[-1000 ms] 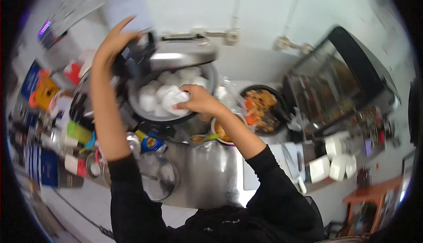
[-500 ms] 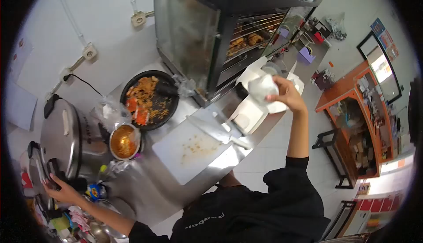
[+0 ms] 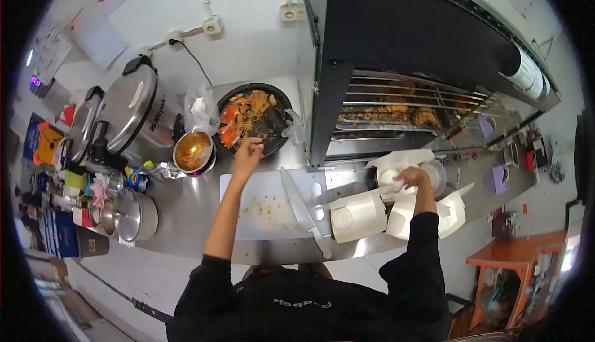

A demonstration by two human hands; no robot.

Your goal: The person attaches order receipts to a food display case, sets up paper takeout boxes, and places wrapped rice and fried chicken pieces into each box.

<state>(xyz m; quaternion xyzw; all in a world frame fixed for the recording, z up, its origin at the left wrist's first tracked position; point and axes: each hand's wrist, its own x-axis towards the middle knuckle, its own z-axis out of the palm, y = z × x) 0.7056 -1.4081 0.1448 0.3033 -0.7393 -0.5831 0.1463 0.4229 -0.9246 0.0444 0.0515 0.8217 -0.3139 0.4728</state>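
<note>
My left hand [image 3: 249, 150] is over the near rim of a black stone mortar [image 3: 224, 103], its fingers loosely bent and apart with nothing seen in them. In the mortar lie brown crumbs, red sauce and a dark pestle [image 3: 273, 122]. On the right, my right hand [image 3: 409, 178] is at an open paper food box, its fingers on a white rounded bundle [image 3: 388, 176]; part of the grip is blurred. Closer to me stand another paper box [image 3: 370, 213] with a pale round portion inside and a further open box [image 3: 455, 217].
A knife [image 3: 297, 202] lies across a white cutting board [image 3: 263, 184] with crumbs. Left are a small pot of orange sauce [image 3: 193, 151], a plastic bag [image 3: 199, 111], a large steel pressure cooker [image 3: 133, 109] and a lidded pot [image 3: 137, 215]. A display cabinet [image 3: 403, 44] stands behind the boxes.
My left hand has left the pressure cooker's handle and come to the mortar. My right hand has lowered the white bundle into a box. The view has turned.
</note>
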